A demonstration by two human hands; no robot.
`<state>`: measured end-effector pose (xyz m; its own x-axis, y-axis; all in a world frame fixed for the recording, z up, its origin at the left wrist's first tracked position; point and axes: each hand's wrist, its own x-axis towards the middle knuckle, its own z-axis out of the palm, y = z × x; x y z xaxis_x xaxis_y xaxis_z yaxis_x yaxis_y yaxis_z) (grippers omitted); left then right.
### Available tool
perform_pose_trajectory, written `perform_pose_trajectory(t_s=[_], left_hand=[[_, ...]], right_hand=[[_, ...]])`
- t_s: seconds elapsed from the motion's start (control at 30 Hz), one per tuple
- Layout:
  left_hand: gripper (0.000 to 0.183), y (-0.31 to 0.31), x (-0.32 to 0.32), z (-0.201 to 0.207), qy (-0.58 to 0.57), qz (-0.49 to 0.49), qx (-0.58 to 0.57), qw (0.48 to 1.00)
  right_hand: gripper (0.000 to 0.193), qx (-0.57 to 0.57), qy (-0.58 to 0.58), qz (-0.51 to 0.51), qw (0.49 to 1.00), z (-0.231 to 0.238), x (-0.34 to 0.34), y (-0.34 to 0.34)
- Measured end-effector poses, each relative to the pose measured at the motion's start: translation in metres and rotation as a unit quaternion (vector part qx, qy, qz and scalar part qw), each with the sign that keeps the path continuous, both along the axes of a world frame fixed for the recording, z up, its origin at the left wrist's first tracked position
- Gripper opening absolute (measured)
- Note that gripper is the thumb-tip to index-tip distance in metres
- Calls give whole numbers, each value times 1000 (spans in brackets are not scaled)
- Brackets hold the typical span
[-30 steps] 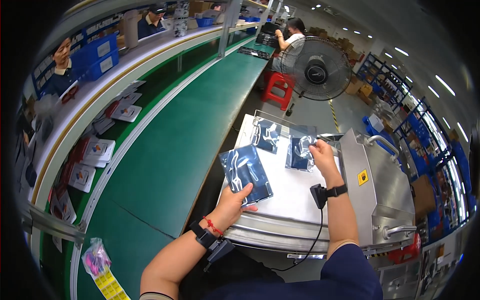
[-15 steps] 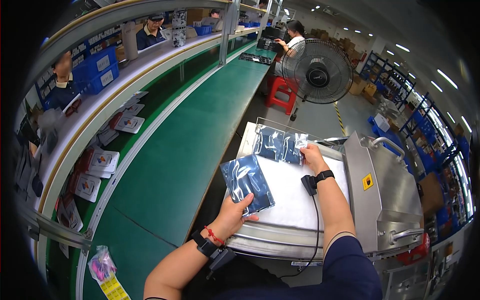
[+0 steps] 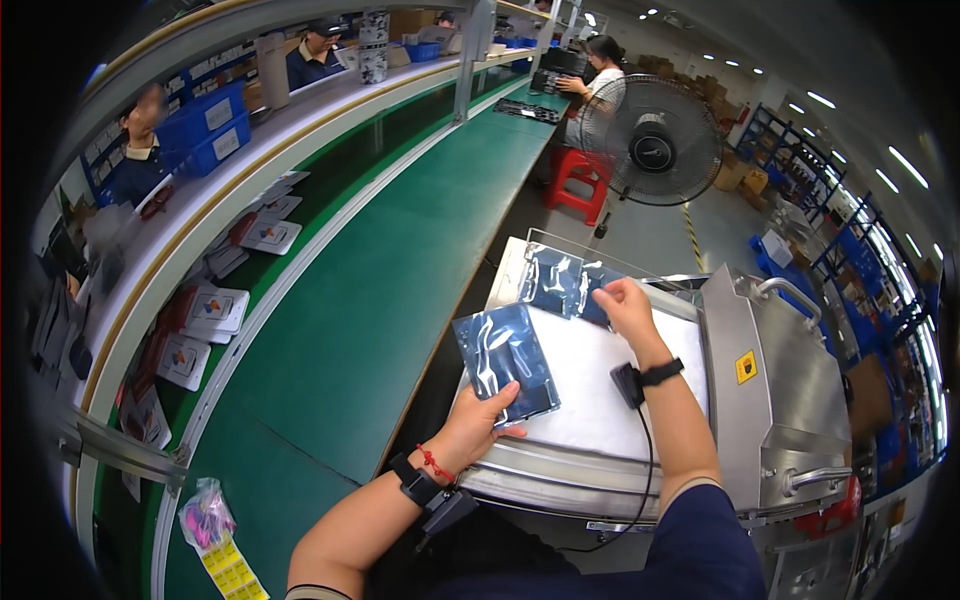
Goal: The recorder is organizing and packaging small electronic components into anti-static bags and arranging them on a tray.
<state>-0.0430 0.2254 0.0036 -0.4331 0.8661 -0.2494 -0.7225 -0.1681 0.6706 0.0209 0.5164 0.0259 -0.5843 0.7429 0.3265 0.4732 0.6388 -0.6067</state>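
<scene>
My left hand [image 3: 478,418] grips a shiny dark-blue antistatic bag [image 3: 505,355], thumb on top and fingers underneath, above the near left part of a white pad [image 3: 600,385]. Along the pad's far edge, two similar bags lie side by side: a left bag [image 3: 550,278] and a right bag [image 3: 592,283]. My right hand [image 3: 630,310] is closed at the right bag, with thumb and fingertips bent together over its right side. Those fingers partly cover the bag. The pad lies in the bed of a metal machine [image 3: 775,380].
A thin metal bar [image 3: 590,253] spans the bed's far side. Left stands a long green bench [image 3: 350,290], with card packs [image 3: 215,310] and a plastic bag [image 3: 207,515] beside yellow labels. A fan [image 3: 652,145] and red stool [image 3: 580,185] stand beyond; people sit farther off.
My right fingertips have shifted left, from the right bag's outer edge to farther over it. My left hand keeps its hold on its bag. The whole view has shifted slightly.
</scene>
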Motion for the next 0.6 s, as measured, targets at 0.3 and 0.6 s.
perform_pose_trajectory(t_s=[0.3,0.6], left_hand=[[34,3,1,-3,6,-15,30,999],[32,-1,-1,-5,10,11,26,1000]], right_hand=[[20,-371,12,285,884,25,20,-120],[16,-376,152,159,900,19,49,-46]])
